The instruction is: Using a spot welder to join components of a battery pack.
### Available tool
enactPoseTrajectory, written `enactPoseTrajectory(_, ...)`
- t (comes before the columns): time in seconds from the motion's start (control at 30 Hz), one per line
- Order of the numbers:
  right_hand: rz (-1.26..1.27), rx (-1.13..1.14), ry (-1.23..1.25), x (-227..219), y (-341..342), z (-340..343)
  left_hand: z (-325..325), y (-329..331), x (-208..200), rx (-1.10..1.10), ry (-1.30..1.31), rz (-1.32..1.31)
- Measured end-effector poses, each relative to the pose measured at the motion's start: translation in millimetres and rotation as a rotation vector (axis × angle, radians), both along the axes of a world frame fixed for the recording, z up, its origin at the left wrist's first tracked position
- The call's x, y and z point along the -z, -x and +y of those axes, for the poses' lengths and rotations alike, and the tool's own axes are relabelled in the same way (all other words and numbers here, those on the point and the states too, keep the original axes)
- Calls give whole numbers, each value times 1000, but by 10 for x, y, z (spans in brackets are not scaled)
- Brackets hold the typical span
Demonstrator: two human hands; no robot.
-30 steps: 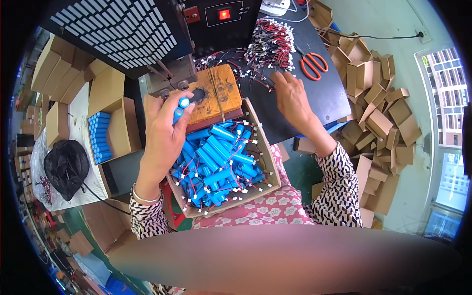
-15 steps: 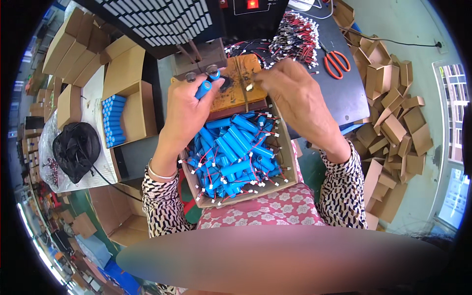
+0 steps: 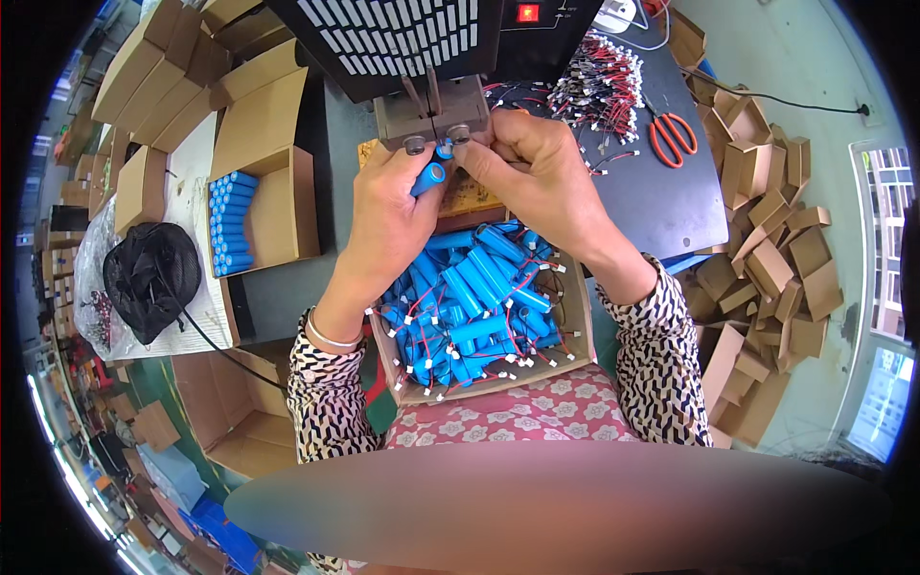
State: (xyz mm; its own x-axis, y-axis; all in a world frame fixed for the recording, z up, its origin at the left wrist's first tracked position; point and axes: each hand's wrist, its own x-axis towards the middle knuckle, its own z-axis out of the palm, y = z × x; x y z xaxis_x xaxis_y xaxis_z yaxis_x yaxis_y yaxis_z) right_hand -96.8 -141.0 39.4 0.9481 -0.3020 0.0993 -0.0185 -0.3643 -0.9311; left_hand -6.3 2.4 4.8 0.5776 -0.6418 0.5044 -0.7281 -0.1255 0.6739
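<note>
So the step in hand looks like welding or testing at the machine: the left hand (image 3: 388, 216) has a blue cylindrical battery cell (image 3: 428, 178) pinched between thumb and fingers, tilted, with its top end pushed up against the two metal electrode tips (image 3: 436, 144) under the grey head of the black benchtop machine (image 3: 402, 38). The right hand (image 3: 537, 168) is right beside it, fingers pressed together on something small at the cell's tip. I'd guess a lead or tab, but it's too tiny to tell from up here.

Below both wrists sits an open cardboard box (image 3: 575, 316) piled with more blue cells with red and black leads (image 3: 474, 307), loose and crisscrossed. Off to the left on the table (image 3: 652, 201) there's another carton with bare blue cells (image 3: 230, 222) stacked neatly in a row, plus a black bag (image 3: 149, 278). On the right: orange-handled scissors (image 3: 671, 139), a heap of red-and-black connector wires (image 3: 599, 86), and a scatter of small folded cardboard boxes (image 3: 767, 240).

My read on the next move: it calls for holding the cell dead steady on those tips and keeping the small piece lined up, since any slip puts the contact off centre.
</note>
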Motion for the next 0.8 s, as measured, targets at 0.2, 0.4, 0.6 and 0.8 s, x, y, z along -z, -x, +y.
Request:
enactPoseTrajectory(0.2, -168, 74, -81, 114, -68, 10, -15, -6, -13, 18, -44, -34)
enactPoseTrajectory(0.4, -86, 79, -49, 4, -5, -9, -67, -62, -29, 17, -61, -13)
enactPoseTrajectory(0.6, -204, 73, 426, -10, 284, 29, 63, -17, 25, -4, -71, -151)
enactPoseTrajectory(0.8, -122, 206, 598, 89, 420, 116, 133, 191, -90, -99, -97, 75)
